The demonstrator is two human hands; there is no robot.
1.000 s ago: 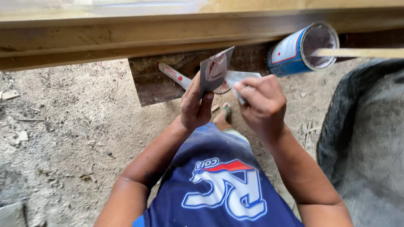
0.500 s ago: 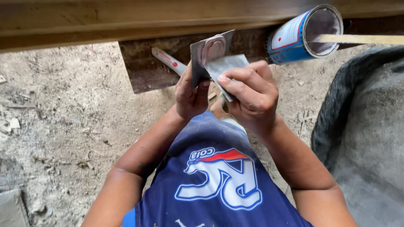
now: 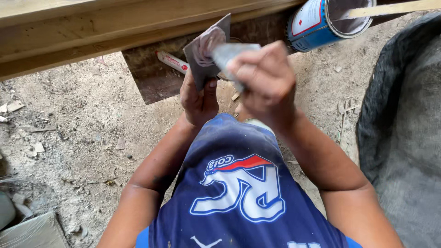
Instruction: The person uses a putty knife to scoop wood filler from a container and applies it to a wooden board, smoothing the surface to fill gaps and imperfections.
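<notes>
Blade blurred between hands, edges indistinct

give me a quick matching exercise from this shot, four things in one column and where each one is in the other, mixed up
Things:
1. flat metal plate
2. putty knife
3. blue and white can
4. red and white marker

Places:
a. lying on the dark board under the timber beam
b. held up in the left hand
c. on its side at upper right, a wooden stick in its mouth
d. gripped in the right hand, its blade against the plate

Pairs: 1-b, 2-d, 3-c, 4-a
</notes>
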